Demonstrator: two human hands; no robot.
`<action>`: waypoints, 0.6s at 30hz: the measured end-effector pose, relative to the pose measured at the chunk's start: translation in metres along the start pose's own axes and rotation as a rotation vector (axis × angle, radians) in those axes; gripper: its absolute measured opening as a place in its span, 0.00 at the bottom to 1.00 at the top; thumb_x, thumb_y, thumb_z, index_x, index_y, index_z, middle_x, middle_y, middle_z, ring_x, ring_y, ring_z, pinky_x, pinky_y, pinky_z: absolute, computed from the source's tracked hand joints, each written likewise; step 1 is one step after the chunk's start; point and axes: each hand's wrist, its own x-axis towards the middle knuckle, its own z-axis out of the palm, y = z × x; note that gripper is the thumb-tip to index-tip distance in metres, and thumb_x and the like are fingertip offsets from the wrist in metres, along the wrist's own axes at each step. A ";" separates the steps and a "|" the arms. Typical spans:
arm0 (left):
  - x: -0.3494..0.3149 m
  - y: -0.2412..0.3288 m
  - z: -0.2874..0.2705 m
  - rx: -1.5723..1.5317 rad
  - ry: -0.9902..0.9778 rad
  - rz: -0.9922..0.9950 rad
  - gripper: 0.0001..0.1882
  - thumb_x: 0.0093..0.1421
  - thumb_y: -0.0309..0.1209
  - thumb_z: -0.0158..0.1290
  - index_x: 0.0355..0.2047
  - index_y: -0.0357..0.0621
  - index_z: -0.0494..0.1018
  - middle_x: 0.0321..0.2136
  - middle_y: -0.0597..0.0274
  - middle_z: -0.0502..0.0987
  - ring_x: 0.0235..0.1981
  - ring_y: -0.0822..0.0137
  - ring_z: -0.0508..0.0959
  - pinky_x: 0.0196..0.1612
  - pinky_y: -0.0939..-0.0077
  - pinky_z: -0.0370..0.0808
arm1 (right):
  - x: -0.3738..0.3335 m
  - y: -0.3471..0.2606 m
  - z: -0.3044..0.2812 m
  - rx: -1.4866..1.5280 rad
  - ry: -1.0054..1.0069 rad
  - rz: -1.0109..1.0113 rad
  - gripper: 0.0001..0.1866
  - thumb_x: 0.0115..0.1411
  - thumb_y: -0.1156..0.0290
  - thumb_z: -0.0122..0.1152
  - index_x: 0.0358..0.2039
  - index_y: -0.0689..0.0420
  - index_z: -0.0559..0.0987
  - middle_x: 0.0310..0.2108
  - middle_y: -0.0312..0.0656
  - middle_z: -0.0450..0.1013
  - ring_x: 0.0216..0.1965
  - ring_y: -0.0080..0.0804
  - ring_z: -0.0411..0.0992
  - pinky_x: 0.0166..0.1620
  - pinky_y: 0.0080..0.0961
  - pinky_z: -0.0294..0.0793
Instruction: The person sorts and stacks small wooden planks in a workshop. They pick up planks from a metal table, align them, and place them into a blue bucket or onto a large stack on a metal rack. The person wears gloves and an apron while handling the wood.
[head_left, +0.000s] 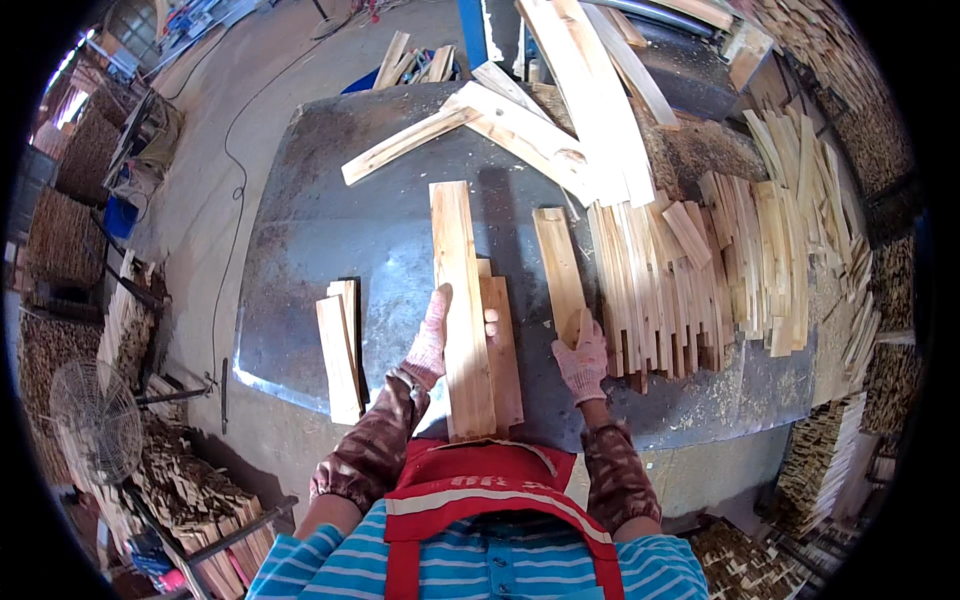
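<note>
In a pale glove with bare fingertips, my left hand (430,340) is wrapped round a long wooden board (460,300), thumb on its left edge and fingertips showing past the right. The board's near end reaches my red apron. Behind it, partly hidden, shorter wooden pieces (503,350) lie on the dark metal table (290,220). My right hand (582,365), gloved the same way, grips the near end of a narrower wooden strip (560,265). Just right of that hand lies a row of many wooden strips (660,300) side by side.
Left on the table are a few short boards (341,350). Long planks (590,100) and a loose strip (410,145) lie at the far side. More strips (775,260) are heaped to the right. A wire fan (95,420) stands at the left, and a cable (235,150) crosses the floor.
</note>
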 end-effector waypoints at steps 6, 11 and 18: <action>-0.032 0.022 -0.047 0.836 0.555 0.385 0.39 0.60 0.59 0.56 0.61 0.42 0.68 0.43 0.52 0.81 0.40 0.56 0.81 0.47 0.61 0.78 | -0.044 0.003 0.007 1.833 -0.526 0.593 0.33 0.59 0.60 0.56 0.62 0.64 0.68 0.53 0.59 0.72 0.43 0.46 0.76 0.45 0.38 0.80; -0.085 0.066 -0.124 0.769 0.917 0.361 0.10 0.63 0.36 0.59 0.35 0.41 0.79 0.29 0.70 0.79 0.30 0.74 0.76 0.32 0.77 0.72 | -0.069 -0.010 0.006 2.063 -0.519 0.758 0.36 0.57 0.56 0.52 0.62 0.67 0.67 0.53 0.60 0.71 0.42 0.47 0.76 0.45 0.40 0.80; -0.156 0.077 -0.189 1.780 1.453 0.090 0.24 0.49 0.42 0.65 0.44 0.47 0.77 0.43 0.47 0.78 0.48 0.47 0.78 0.52 0.55 0.75 | -0.069 0.023 0.032 1.576 -0.527 0.412 0.33 0.59 0.61 0.53 0.62 0.66 0.66 0.52 0.55 0.72 0.44 0.43 0.76 0.49 0.37 0.79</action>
